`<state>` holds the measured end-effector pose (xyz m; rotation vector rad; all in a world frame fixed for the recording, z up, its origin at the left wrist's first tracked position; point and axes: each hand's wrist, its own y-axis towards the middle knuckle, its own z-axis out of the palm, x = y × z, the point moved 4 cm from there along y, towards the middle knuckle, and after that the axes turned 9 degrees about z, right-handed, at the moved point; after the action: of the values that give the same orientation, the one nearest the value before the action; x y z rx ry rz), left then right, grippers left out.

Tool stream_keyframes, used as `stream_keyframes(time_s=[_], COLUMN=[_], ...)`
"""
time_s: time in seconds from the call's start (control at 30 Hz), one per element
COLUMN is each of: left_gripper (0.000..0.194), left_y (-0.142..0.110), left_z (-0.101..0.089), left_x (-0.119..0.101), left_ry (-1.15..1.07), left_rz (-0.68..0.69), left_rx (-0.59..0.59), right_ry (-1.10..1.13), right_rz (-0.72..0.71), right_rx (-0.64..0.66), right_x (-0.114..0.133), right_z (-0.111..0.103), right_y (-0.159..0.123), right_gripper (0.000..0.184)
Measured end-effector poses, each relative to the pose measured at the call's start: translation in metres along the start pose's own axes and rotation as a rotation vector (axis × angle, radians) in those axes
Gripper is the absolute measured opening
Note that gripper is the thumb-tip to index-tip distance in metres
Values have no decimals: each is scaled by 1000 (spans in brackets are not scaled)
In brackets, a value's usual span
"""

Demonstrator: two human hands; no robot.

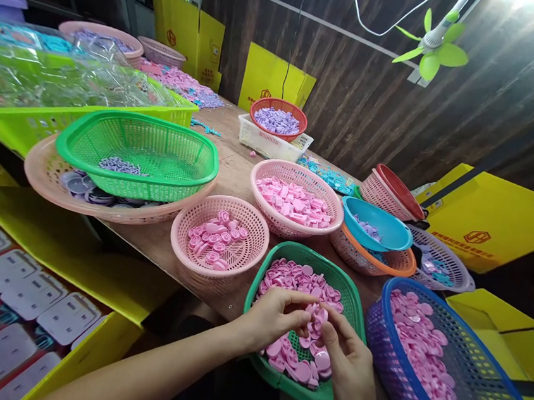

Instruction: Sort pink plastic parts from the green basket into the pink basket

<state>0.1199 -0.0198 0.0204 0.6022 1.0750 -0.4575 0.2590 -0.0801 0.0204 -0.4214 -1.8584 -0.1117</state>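
My left hand (pixel 278 319) and my right hand (pixel 348 355) meet above a dark green basket (pixel 350 291) filled with small pink plastic pieces. Between their fingertips is a small pink plastic part (pixel 316 316), gripped from both sides. Its exact shape is partly covered by my fingers. In the green basket lie round pink discs and ring-like pieces (pixel 306 280). To the left, a pale pink basket (pixel 179 242) contains several pink oval pieces (pixel 218 236). On the right stands a tilted blue basket (pixel 385 301) with pink round pieces (pixel 423 350).
A pink basket (pixel 256 189) of pink blocks sits behind. Left is a bright green basket (pixel 164 183) on a peach basket (pixel 50 171). A turquoise bowl (pixel 382 237) rests on an orange basket (pixel 403 265). An open yellow carton (pixel 88 359) stands lower left; a green fan (pixel 433 49) hangs above.
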Motion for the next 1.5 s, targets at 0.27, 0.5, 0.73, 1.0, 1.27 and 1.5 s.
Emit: stream_keyframes(time_s=[0.27, 0.5, 0.73, 1.0, 1.27, 1.5], left_gripper=[25, 23, 31, 49, 31, 13], left_y=[-9, -9, -2, -8, 2, 21], left_z=[-1, 3, -57, -106, -49, -27], left_x=[-9, -6, -37, -54, -14, 36], left_ry=[366, 409, 800, 1520, 1450, 1512], left_rz=[113, 127, 186, 258, 75, 84], left_rx=[-59, -33, -143, -295, 238, 682], right_ry=[197, 312, -114, -893, -976, -936], right_rz=[68, 87, -56, -321, -298, -275], right_rx=[83, 99, 315, 392, 431, 439], right_x=[-10, -8, 3, -16, -25, -40], right_z=[9, 21, 19, 42, 50, 30], right_y=[5, 5, 29, 39, 53, 47], right_gripper=[35, 31, 38, 25, 19, 27])
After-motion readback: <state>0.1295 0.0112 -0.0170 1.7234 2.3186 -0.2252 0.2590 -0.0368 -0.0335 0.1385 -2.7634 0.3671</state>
